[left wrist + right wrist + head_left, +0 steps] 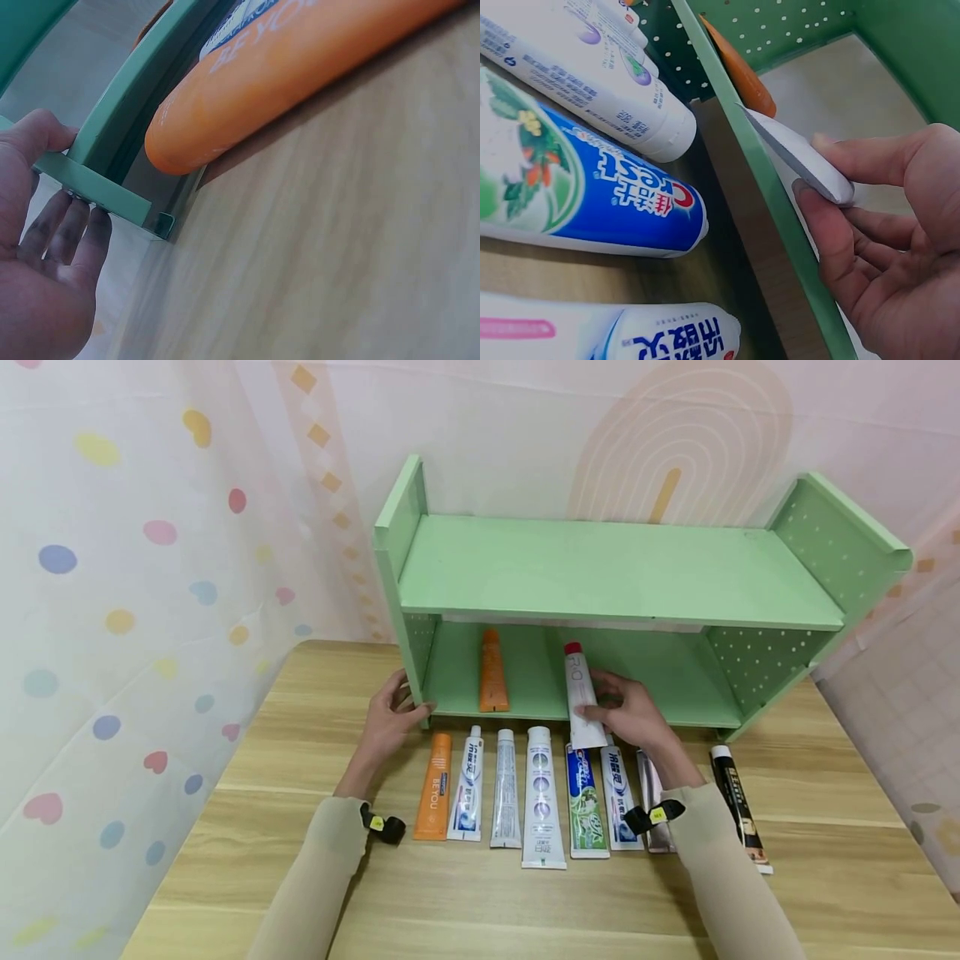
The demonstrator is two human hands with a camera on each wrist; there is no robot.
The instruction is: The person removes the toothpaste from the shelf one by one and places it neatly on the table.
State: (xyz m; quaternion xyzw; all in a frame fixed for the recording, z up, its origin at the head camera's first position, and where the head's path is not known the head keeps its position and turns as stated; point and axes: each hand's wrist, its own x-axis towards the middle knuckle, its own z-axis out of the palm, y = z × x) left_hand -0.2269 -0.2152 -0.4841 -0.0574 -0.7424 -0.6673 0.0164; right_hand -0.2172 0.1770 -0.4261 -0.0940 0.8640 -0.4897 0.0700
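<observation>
At the lower left corner of the green shelf [525, 564], my left hand [386, 714] grips the side panel. In the left wrist view its thumb lies on one side of the panel [97, 184] and the fingers on the other. My right hand [633, 710] pinches a white toothpaste tube [583, 697] with a red cap, its cap end over the lower shelf board and its flat end past the front edge. To the left of that tube, an orange tube [492, 672] lies on the lower board, cap toward the back.
A row of toothpaste tubes lies on the wooden table in front of the shelf: an orange one [432, 789], several white ones, a blue and green one [587, 802], a pinkish silver one [660, 839] partly under my right wrist, and a black one [738, 806]. A patterned curtain [187, 527] hangs behind.
</observation>
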